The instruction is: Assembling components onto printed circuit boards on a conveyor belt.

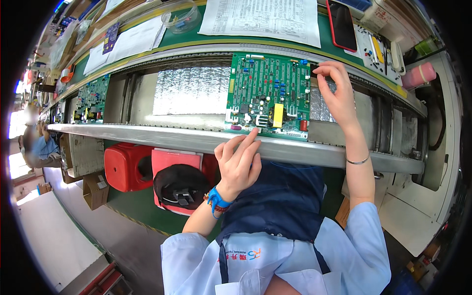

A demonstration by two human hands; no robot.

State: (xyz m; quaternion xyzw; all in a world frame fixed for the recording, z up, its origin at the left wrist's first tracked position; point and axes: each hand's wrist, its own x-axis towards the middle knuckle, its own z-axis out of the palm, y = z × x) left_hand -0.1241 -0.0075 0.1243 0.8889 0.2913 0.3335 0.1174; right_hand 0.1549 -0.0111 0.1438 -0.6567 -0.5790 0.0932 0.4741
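"Where the left hand [237, 160] meets the near edge of the green circuit board [265, 86], which step is in hand?"

"Apparently fingertip work at the board's margins, the board lying level in the channel [140, 105] in front of the person. The left hand's thumb stands apart from its fingers, one fingertip rests at the near edge, and nothing is seen gripped."

"And the right hand [339, 96]?"

"It arches at the board's far right corner, thumb and forefinger close together; whether they touch, or pinch a small part, cannot be told."

"What does the next move call for?"

"By judgement, light and exact contact. A yellow-wrapped block [278, 115] and other upright parts crowd the near half and would obstruct a sweep across it."

"What lies around?"

"Nearest, a metal rail [187, 137] borders the channel, with a red stool [123, 167] and a black bag [179, 183] below. Left of the board lies a silver sheet [189, 93]. Beyond, the green counter [184, 40] carries printed sheets [260, 19], a clear tub [181, 18] and a red-edged phone [342, 27], all outside the hands' path. Farther left are a second circuit board [91, 98] and another person [43, 145]."
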